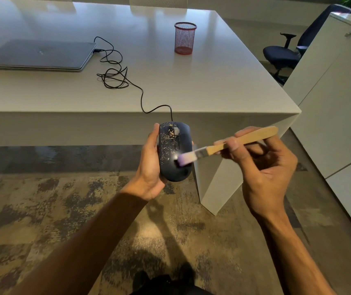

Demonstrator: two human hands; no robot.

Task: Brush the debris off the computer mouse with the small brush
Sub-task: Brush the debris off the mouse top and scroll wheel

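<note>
My left hand point(149, 167) grips a black wired computer mouse point(173, 171) from its left side, holding it in the air in front of the table edge. Pale debris specks cover the mouse's front and left half. My right hand point(261, 165) holds a small brush point(217, 149) by its wooden handle. The brush's pale bristles touch the mouse's back near the middle right. The mouse's cable point(115, 75) runs up over the table.
A white table point(223, 81) carries a closed grey laptop point(38, 54) at the far left and a red mesh pen cup point(184, 38). A dark office chair point(285, 54) and white cabinets point(329, 103) stand to the right. Patterned carpet lies below.
</note>
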